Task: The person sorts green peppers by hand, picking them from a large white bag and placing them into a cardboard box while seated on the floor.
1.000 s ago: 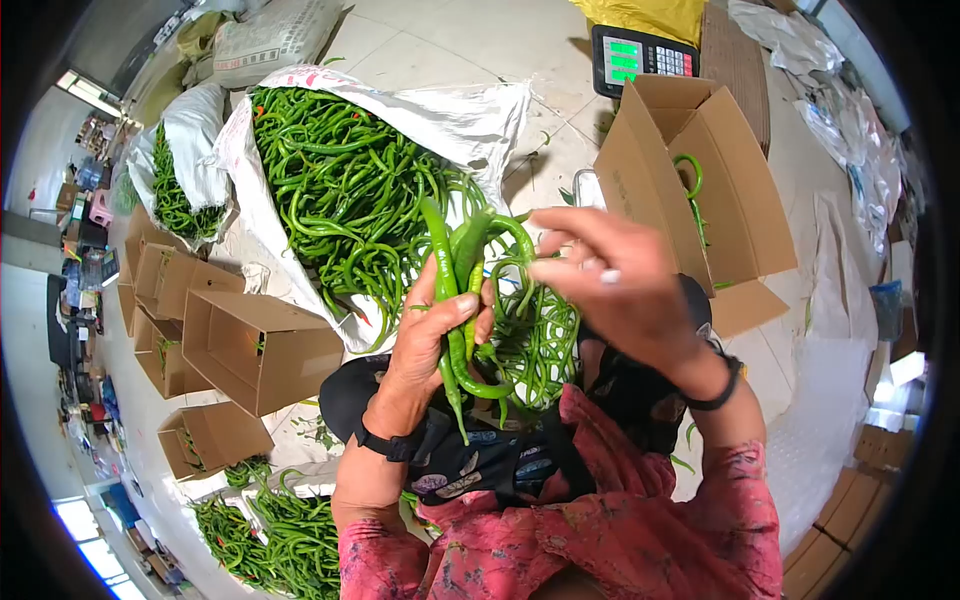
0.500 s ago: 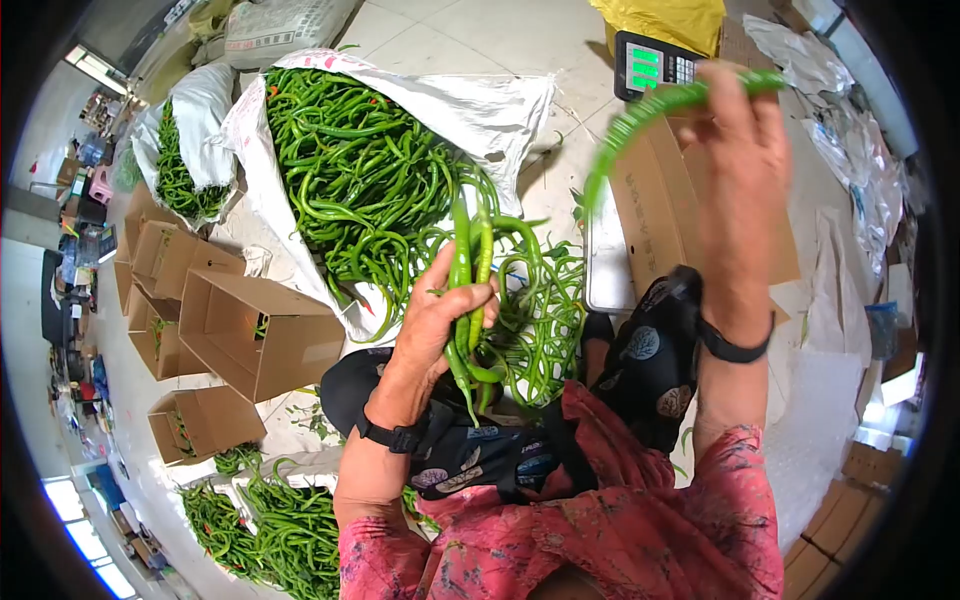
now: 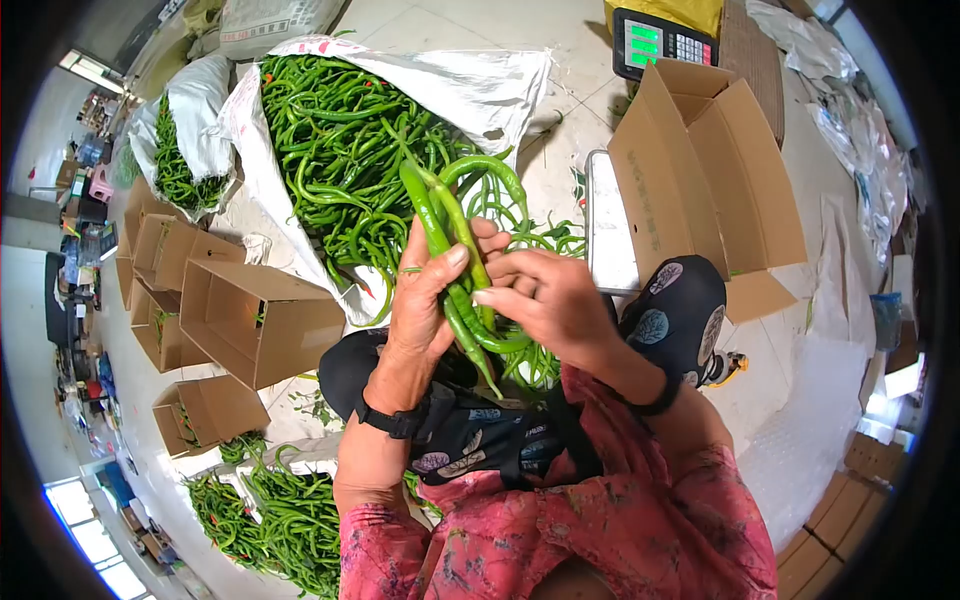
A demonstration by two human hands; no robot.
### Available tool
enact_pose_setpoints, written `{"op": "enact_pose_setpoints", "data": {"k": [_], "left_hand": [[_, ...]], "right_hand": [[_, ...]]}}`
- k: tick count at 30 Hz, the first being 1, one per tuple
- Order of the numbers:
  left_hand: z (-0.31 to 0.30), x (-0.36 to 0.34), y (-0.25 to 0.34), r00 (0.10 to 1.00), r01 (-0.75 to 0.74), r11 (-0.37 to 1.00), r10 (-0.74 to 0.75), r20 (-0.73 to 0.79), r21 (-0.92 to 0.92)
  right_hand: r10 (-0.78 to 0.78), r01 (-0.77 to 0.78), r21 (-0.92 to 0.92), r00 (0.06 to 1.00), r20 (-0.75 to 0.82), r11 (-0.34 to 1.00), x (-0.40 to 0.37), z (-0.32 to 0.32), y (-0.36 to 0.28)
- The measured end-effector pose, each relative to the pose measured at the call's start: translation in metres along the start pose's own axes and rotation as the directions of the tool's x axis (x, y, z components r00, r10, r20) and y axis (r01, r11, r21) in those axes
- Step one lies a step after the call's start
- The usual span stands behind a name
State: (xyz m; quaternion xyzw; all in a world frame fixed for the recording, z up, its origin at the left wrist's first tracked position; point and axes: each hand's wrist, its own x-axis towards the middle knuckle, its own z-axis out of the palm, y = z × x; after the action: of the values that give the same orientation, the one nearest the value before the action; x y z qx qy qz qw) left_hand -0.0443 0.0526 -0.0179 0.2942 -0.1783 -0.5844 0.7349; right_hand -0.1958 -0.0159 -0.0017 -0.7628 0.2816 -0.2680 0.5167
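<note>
Several long green chili peppers (image 3: 427, 212) lie across my left hand (image 3: 425, 300), the thumb pressed over them and the fingers curled behind. One of these peppers arches to the right, and its tip hangs down. My right hand (image 3: 550, 305) is up against the bunch, fingers curled, thumb and fingertips closed at one of the peppers; the exact grip is partly hidden. Beyond both hands, a white woven sack (image 3: 450, 85) lies spread with a big heap of green chili peppers (image 3: 350, 150). More peppers show on the floor beneath my hands.
An upright open cardboard box (image 3: 665, 190) stands at the right on a scale's platform (image 3: 607, 225), below the lit scale display (image 3: 660, 45). Open cardboard boxes (image 3: 265, 325) stand at the left. Another pepper heap (image 3: 290, 520) lies lower left, and a second pepper sack (image 3: 200, 120) upper left.
My right hand has come down and left from above the box to the bunch; the pepper it carried is gone from it. My left hand still holds its peppers, slightly farther left.
</note>
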Motion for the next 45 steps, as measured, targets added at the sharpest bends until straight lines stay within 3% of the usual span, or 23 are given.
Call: {"op": "enact_pose_setpoints", "data": {"k": [2, 4, 7, 10, 12, 14, 15, 16, 17, 19, 21, 22, 24, 29, 31, 32, 34, 35, 38, 40, 41, 43, 45], "left_hand": [[0.0, 0.001, -0.003, 0.999, -0.017, 1.0, 0.018, -0.036, 0.022], [-0.004, 0.002, 0.0, 0.997, -0.047, 0.999, 0.048, -0.061, 0.014], [-0.022, 0.005, 0.003, 0.995, -0.093, 0.995, 0.091, -0.04, -0.047], [-0.016, 0.004, 0.012, 0.988, -0.122, 0.989, 0.113, -0.104, -0.086], [-0.016, 0.005, 0.014, 0.992, -0.107, 0.966, 0.088, -0.087, -0.237], [-0.017, 0.006, 0.016, 0.993, -0.104, 0.948, 0.084, -0.08, -0.299], [-0.018, 0.006, 0.016, 0.993, -0.106, 0.953, 0.089, -0.072, -0.284], [-0.018, 0.005, 0.016, 0.994, -0.108, 0.957, 0.094, -0.064, -0.269], [-0.018, 0.004, 0.015, 0.993, -0.112, 0.957, 0.096, -0.07, -0.269], [-0.014, 0.003, 0.015, 0.996, -0.086, 0.966, 0.081, -0.03, -0.245], [-0.013, 0.003, 0.013, 0.997, -0.066, 0.969, 0.058, -0.042, -0.239], [-0.012, 0.004, 0.012, 0.998, -0.054, 0.971, 0.047, -0.037, -0.233], [-0.009, 0.005, 0.012, 0.999, -0.043, 0.973, 0.037, -0.03, -0.226], [-0.013, 0.004, 0.024, 0.991, -0.135, 0.965, 0.129, -0.04, -0.226], [-0.024, 0.003, 0.031, 0.989, -0.132, 0.96, 0.145, 0.037, -0.247], [-0.023, 0.003, 0.032, 0.987, -0.139, 0.96, 0.153, 0.04, -0.245], [-0.017, -0.001, 0.032, 0.976, -0.214, 0.972, 0.209, -0.059, -0.095], [-0.013, -0.003, 0.033, 0.97, -0.221, 0.975, 0.222, -0.102, 0.021], [0.002, -0.002, 0.03, 0.98, -0.091, 0.916, 0.152, -0.128, 0.391], [0.015, -0.003, 0.023, 0.98, -0.002, 0.817, 0.115, -0.16, 0.576], [0.021, -0.003, 0.021, 0.979, 0.036, 0.732, 0.11, -0.17, 0.681], [0.025, -0.003, 0.011, 0.984, 0.007, 0.684, 0.127, -0.128, 0.729], [0.019, -0.003, -0.004, 0.967, -0.089, 0.455, 0.252, -0.032, 0.886]], "right_hand": [[0.011, -0.011, 0.006, 1.0, 0.017, 1.0, 0.003, 0.013, 0.005], [0.26, -0.259, 0.447, 0.964, 0.061, 0.856, 0.003, 0.021, 0.008], [0.385, -0.343, 0.48, 0.923, 0.012, 0.807, 0.0, -0.005, -0.01], [0.358, -0.267, 0.508, 0.929, -0.089, 0.819, -0.003, -0.032, -0.005], [0.365, -0.254, 0.511, 0.922, -0.129, 0.821, -0.008, -0.049, 0.007], [0.437, -0.401, 0.284, 0.896, -0.075, 0.871, -0.016, -0.059, 0.032], [0.436, -0.401, 0.286, 0.898, -0.068, 0.87, -0.024, -0.057, 0.045], [0.21, -0.232, -0.137, 0.965, -0.16, 0.963, -0.035, -0.052, 0.058], [-0.043, -0.043, -0.543, 0.989, -0.145, 0.838, -0.044, -0.048, 0.065], [-0.023, -0.028, -0.492, 0.995, -0.097, 0.87, -0.044, -0.04, 0.045], [0.035, -0.037, -0.107, 0.999, -0.016, 0.994, -0.042, -0.027, 0.025], [0.034, -0.036, -0.105, 0.999, -0.022, 0.994, -0.037, -0.017, 0.02], [-0.199, 0.22, -0.124, 0.966, 0.165, 0.968, -0.029, -0.001, 0.011], [-0.229, 0.251, -0.014, 0.901, 0.368, 0.968, -0.032, 0.004, 0.017], [0.005, -0.18, 0.288, 0.854, 0.52, 0.941, -0.039, -0.018, 0.012], [-0.12, -0.05, 0.447, 0.931, 0.344, 0.893, -0.044, -0.032, -0.004], [0.289, -0.277, 0.828, 0.946, 0.146, 0.488, -0.071, -0.04, 0.013], [0.245, -0.21, 0.949, 0.957, 0.152, 0.233, -0.068, -0.051, 0.021], [0.263, -0.107, 0.926, 0.965, 0.008, 0.361, -0.057, -0.06, 0.024], [0.331, -0.174, 0.758, 0.942, -0.057, 0.628, -0.046, -0.052, 0.022], [0.342, -0.219, 0.852, 0.938, 0.05, 0.475, -0.036, -0.047, 0.021], [0.396, -0.249, 0.832, 0.917, 0.039, 0.495, -0.02, -0.031, 0.012], [0.421, -0.245, 0.83, 0.907, 0.013, 0.501, -0.004, -0.015, 0.005]]}}
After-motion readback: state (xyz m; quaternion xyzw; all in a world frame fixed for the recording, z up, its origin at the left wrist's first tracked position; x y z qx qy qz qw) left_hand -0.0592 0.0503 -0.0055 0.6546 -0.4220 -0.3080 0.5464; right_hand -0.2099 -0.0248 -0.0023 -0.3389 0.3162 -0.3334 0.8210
